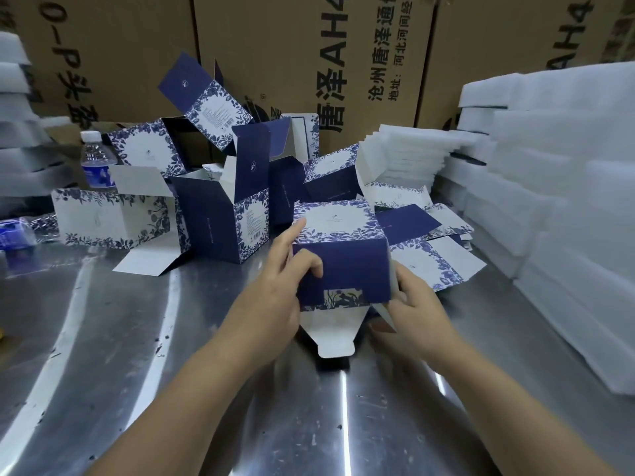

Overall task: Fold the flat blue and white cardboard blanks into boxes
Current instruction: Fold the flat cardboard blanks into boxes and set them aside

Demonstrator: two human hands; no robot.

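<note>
Clearly, the half-formed box (343, 266) sat just right of the frame's centre, seemingly held clear of the steel table (137, 338). Its dark blue panel faced me and a white tuck flap (335, 333) hung open below it. My left hand (275, 286) gripped its left edge, thumb pressed on the blue panel and fingers reaching up the side to the floral top. My right hand (415, 304) had its fingers curled round the lower right corner, apparently pinching a side flap, though the box hid part of that. I judged the card light, thin and springy: stiff along its panels, easily creased if squeezed mid-face, and somewhat slick from its print. Holding at corners and fold lines looked safest. Flat blanks (443, 266) lay right of the box, folded boxes (223, 221) at centre left.
</note>
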